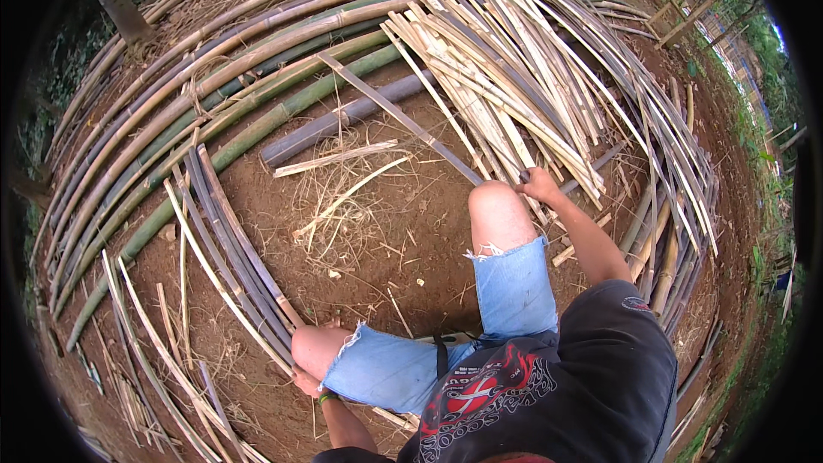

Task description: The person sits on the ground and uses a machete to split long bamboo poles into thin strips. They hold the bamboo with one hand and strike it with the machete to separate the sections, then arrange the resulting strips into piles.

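My left hand point(306, 381) is low beside my left knee, at the near ends of several dark split bamboo strips point(244, 266) that lie on the ground. The knee and strips partly cover its fingers, so its grip is unclear. My right hand point(538, 186) is closed beside my right knee, around something with a dark, rounded end point(525, 177), which looks like a handle; the rest of it is hidden. A long grey-brown bamboo strip point(399, 116) slants from the bamboo poles down to my right knee.
A heap of pale split bamboo strips point(506, 77) lies ahead right. Long bamboo poles point(257, 60) curve across the far side and left. A thick dark bamboo piece point(347, 117) rests before them. Fibre shavings point(343, 214) litter the brown soil; more strips point(159, 351) lie at left.
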Demonstrator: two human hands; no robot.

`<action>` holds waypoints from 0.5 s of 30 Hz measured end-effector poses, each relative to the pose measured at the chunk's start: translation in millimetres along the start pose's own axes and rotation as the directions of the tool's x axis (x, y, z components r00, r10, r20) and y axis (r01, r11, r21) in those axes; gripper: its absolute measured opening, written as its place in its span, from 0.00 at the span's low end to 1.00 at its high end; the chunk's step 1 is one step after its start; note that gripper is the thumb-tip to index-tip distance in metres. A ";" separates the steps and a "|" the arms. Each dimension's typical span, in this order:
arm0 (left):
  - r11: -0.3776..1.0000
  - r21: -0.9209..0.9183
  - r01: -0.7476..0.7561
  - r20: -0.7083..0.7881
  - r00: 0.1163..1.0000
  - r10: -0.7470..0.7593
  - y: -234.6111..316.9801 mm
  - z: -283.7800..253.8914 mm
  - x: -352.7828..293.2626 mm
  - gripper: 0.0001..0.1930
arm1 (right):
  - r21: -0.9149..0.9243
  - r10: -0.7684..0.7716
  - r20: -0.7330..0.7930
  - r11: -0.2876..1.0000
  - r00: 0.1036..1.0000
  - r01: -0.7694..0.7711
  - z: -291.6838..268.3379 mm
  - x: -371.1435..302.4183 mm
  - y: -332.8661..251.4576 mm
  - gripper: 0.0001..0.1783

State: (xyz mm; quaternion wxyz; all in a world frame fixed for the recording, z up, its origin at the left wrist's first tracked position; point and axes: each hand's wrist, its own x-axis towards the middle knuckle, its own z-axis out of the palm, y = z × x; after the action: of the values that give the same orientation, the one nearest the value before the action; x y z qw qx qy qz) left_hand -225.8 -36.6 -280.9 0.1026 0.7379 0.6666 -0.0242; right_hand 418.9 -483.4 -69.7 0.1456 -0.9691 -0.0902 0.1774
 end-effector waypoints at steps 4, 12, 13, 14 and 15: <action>0.928 -0.308 0.210 0.034 0.977 -0.210 -5.8 -64.7 9.3 0.20 | 0.011 -0.053 -0.067 0.998 0.996 0.054 53.7 15.2 22.7 0.23; 0.850 -0.454 0.266 -0.240 0.882 -0.404 7.4 -197.0 16.0 0.19 | 0.236 -0.147 -0.078 0.958 0.986 0.162 110.0 55.0 19.5 0.23; 0.786 -0.570 0.240 -0.180 0.897 -0.404 24.7 -204.8 15.0 0.19 | 0.248 -0.158 -0.109 0.952 0.981 0.181 117.5 56.1 17.3 0.22; 0.707 -0.674 0.214 -0.121 0.912 -0.392 42.1 -213.5 15.1 0.19 | 0.260 -0.166 -0.141 0.945 0.976 0.198 124.2 57.6 15.6 0.22; 0.688 -0.706 0.165 -0.113 0.934 -0.339 57.9 -217.8 15.2 0.18 | 0.265 -0.179 -0.176 0.938 0.968 0.221 130.6 60.1 15.9 0.21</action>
State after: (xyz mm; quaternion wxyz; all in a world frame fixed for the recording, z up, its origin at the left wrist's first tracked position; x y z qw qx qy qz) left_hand -188.8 13.2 -63.7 0.2845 0.5452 0.7304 0.2972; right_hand 427.8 -452.1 -210.6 0.3061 -0.9346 -0.1511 0.0997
